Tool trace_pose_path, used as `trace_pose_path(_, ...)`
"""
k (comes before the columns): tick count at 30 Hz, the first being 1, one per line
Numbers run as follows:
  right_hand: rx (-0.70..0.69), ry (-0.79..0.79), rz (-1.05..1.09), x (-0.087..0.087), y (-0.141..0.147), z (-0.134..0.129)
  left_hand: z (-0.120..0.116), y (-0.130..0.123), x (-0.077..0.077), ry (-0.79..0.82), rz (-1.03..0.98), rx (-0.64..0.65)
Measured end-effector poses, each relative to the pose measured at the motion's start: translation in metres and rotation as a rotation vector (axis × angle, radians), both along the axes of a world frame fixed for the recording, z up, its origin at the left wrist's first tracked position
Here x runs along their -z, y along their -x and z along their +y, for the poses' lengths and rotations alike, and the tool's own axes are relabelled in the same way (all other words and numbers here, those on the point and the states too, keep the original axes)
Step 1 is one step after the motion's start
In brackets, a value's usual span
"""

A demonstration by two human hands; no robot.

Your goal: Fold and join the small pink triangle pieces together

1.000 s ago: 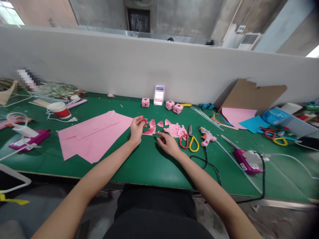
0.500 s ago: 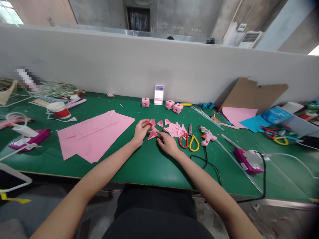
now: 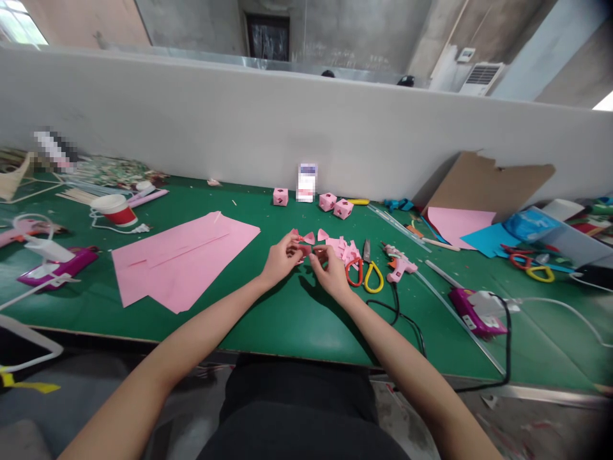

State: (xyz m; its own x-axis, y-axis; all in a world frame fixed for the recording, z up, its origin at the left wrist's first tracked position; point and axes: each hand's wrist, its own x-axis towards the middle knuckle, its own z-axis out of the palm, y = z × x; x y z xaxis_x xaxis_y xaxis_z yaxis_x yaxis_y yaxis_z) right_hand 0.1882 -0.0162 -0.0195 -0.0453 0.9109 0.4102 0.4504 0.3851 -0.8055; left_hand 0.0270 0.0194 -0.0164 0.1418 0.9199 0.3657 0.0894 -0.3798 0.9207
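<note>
Between my fingertips is a small folded pink paper piece [image 3: 304, 250], mostly covered by the fingers. My left hand [image 3: 281, 259] pinches its left side. On the right side my right hand [image 3: 331, 268] has its thumb and fingers closed on it. Small folded pink paper pieces [image 3: 323, 235] lie just beyond the hands. A pile of pink paper scraps [image 3: 352, 251] is right of my right hand, beside scissors [image 3: 373, 279] with one red and one yellow handle. Three pink paper cubes [image 3: 280, 197] with dark diamond openings stand farther back.
Large pink paper sheets [image 3: 191, 262] lie at left, near a red-and-white cup [image 3: 115, 211]. A pink glue gun [image 3: 401, 266] with a black cord lies at right. Purple power strips [image 3: 474, 313] sit at both sides. A grey partition [image 3: 215, 121] borders the table's back.
Both hands have lifted slightly and come together, shifting right. The folded pink paper that lay spread between them is now held up at the fingertips.
</note>
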Motion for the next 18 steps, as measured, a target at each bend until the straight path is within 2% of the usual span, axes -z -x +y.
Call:
trace_pose_path(2,0.007,0.028,0.123,-0.004,-0.003,0.0,-0.008,-0.005,0.0,0.035,0.038,0.122)
trace_pose_path(4,0.0,0.092,0.228,-0.007,-0.007,0.002,-0.013,-0.01,0.001,0.139,0.01,0.249)
trace_pose_path(6,-0.034,0.144,0.278,-0.009,-0.011,0.005,-0.015,-0.013,0.004,0.194,-0.003,0.299)
trace_pose_path(12,-0.205,0.211,0.3,-0.005,-0.016,0.011,-0.006,-0.009,0.008,0.187,-0.004,0.252)
trace_pose_path(18,-0.224,0.282,0.283,-0.001,-0.016,0.014,-0.001,-0.007,0.011,0.163,-0.01,0.225)
